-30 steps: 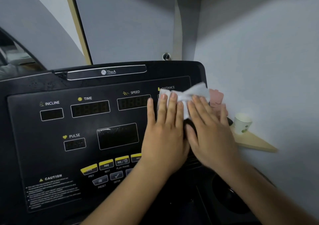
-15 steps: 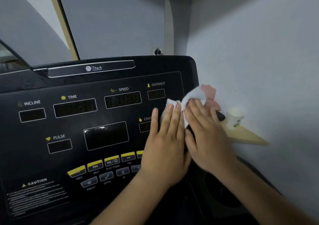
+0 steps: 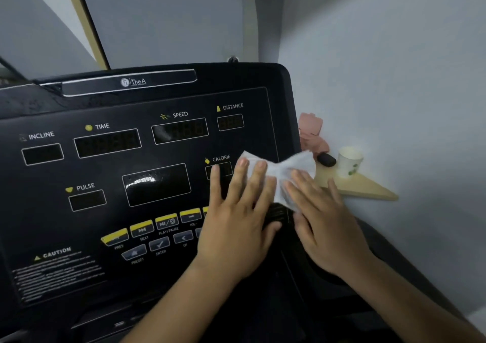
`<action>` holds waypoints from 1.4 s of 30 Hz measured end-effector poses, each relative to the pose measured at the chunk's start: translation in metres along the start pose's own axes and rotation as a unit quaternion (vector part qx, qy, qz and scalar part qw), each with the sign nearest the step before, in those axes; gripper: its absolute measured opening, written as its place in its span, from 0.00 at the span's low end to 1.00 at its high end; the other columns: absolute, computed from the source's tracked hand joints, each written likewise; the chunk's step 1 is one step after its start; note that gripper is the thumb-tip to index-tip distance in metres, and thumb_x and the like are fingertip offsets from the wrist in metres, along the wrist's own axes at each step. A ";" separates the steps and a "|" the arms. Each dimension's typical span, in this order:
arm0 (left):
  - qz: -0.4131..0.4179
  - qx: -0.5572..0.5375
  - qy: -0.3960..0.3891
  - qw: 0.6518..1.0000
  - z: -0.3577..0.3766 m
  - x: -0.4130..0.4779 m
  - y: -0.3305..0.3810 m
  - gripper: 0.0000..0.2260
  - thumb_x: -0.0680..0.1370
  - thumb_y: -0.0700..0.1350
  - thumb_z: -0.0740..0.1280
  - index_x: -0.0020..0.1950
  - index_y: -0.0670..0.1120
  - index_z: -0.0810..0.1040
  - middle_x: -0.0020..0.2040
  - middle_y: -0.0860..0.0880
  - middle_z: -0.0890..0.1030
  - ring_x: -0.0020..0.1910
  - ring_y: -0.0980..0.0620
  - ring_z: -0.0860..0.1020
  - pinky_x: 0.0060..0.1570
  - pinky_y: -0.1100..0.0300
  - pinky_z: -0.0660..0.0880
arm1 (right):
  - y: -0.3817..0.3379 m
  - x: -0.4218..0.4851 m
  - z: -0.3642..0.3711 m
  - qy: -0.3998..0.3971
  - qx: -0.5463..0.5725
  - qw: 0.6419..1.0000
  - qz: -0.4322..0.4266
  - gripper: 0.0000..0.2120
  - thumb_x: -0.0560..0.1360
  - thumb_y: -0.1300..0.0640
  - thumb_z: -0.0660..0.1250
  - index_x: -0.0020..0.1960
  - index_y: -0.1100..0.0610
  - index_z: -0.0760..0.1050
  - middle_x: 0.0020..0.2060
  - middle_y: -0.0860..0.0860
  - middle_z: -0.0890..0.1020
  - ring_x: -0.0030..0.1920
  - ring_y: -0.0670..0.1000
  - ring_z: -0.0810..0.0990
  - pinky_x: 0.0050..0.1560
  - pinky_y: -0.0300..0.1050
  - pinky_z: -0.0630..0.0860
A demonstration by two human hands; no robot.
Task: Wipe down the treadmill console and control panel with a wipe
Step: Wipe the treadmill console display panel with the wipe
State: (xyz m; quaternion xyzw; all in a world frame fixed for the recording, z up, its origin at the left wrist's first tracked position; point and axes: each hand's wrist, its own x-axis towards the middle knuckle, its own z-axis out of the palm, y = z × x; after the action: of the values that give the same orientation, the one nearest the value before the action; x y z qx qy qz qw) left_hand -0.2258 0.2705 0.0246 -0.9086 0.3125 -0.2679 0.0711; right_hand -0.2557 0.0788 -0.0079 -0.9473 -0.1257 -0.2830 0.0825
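Both hands lie flat at the three o'clock edge of the black console (image 3: 131, 174). The left hand (image 3: 236, 224) and right hand (image 3: 323, 224) press a white wipe (image 3: 278, 169) with straight fingers, the wipe bunched between them beside the CALORIE window (image 3: 224, 170). At three o'clock from the wipe, a wooden corner shelf (image 3: 368, 187) carries a paper cup (image 3: 348, 162), a small dark object (image 3: 326, 159) and a pink pack (image 3: 311, 132) (its kind unclear).

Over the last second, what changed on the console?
The left hand and right hand slid the wipe down the right side of the panel, off the DISTANCE window to beside the CALORIE window. Both still press it with flat fingers. The cup stayed put.
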 end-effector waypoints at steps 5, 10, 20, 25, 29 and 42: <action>-0.008 0.002 0.019 1.000 -0.013 0.027 -0.003 0.27 0.82 0.59 0.48 0.76 0.46 0.67 0.78 0.45 0.63 0.78 0.41 0.57 0.71 0.30 0.46 | 0.003 0.036 -0.017 0.040 0.023 0.999 0.008 0.22 0.79 0.55 0.55 0.71 0.58 0.70 0.73 0.53 0.68 0.74 0.49 0.62 0.70 0.66 0.61; -0.001 0.018 -0.003 1.000 -0.009 0.018 -0.004 0.29 0.82 0.60 0.44 0.79 0.46 0.61 0.80 0.44 0.56 0.79 0.41 0.50 0.71 0.30 0.44 | 0.007 0.026 -0.008 0.031 0.013 0.999 0.007 0.23 0.79 0.59 0.58 0.74 0.58 0.65 0.75 0.54 0.64 0.76 0.50 0.57 0.71 0.64 0.62; 0.029 -0.033 0.130 0.990 -0.008 0.021 -0.007 0.11 0.77 0.44 0.64 0.54 0.43 0.83 0.62 0.44 0.79 0.58 0.42 0.74 0.63 0.47 0.66 | -0.007 0.034 -0.002 0.165 0.050 0.985 0.018 0.10 0.77 0.60 0.66 0.56 0.61 0.81 0.60 0.56 0.80 0.60 0.56 0.76 0.59 0.55 0.74; 0.063 -0.071 0.155 0.983 0.010 0.003 0.003 0.12 0.74 0.37 0.63 0.53 0.35 0.82 0.59 0.37 0.80 0.54 0.41 0.76 0.51 0.52 0.75 | -0.014 0.016 0.022 0.182 0.021 0.983 -0.004 0.12 0.78 0.64 0.64 0.59 0.63 0.80 0.60 0.59 0.80 0.61 0.57 0.76 0.58 0.54 0.76; 0.054 -0.053 0.138 0.988 0.014 0.001 0.001 0.16 0.77 0.37 0.59 0.62 0.35 0.79 0.65 0.36 0.77 0.61 0.41 0.75 0.62 0.50 0.72 | -0.011 0.016 0.027 0.200 -0.018 0.978 -0.046 0.13 0.78 0.66 0.61 0.59 0.65 0.79 0.62 0.59 0.79 0.65 0.57 0.76 0.65 0.56 0.73; 0.037 -0.066 0.129 0.989 0.007 0.009 -0.009 0.15 0.79 0.39 0.60 0.64 0.36 0.79 0.67 0.38 0.76 0.66 0.41 0.74 0.67 0.51 0.69 | -0.004 0.032 0.019 0.240 -0.028 0.968 -0.074 0.10 0.77 0.67 0.64 0.55 0.63 0.82 0.51 0.59 0.82 0.53 0.59 0.79 0.55 0.56 0.75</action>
State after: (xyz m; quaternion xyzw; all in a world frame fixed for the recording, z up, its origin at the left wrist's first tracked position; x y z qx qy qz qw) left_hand -0.2117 0.2724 0.0254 -0.8568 0.3695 -0.3591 -0.0204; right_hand -0.2212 0.0930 -0.0058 -0.8416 -0.1638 -0.5109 0.0625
